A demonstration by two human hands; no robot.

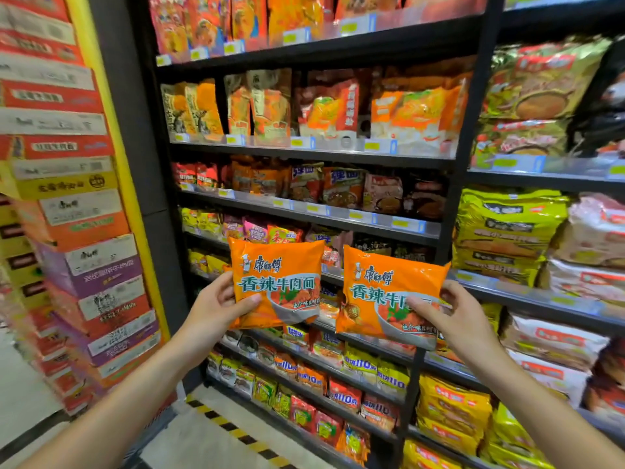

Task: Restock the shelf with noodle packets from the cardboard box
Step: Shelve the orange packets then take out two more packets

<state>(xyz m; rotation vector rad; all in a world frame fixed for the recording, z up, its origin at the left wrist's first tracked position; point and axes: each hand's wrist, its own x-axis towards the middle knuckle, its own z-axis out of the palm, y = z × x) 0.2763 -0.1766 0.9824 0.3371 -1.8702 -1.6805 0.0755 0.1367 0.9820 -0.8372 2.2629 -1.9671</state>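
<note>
Fingers [247, 301] of both hands are pinched on two orange noodle packets [277, 282], held upright, labels outward, ready for the shelf [314, 211] beyond.

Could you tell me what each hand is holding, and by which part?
Left hand grips one orange noodle packet by its left edge; right hand grips another by its right edge.

The aisle was evenly and brightly lit, seemingly from overhead, with only soft shadows under the shelf boards. The two orange packets [275, 282] showed sharp print and faint glare on their wrappers. The stacked boxes [67, 198] at the left edge were smeared and bent by wide-angle distortion; upper shelves [304, 42] looked soft.
</note>
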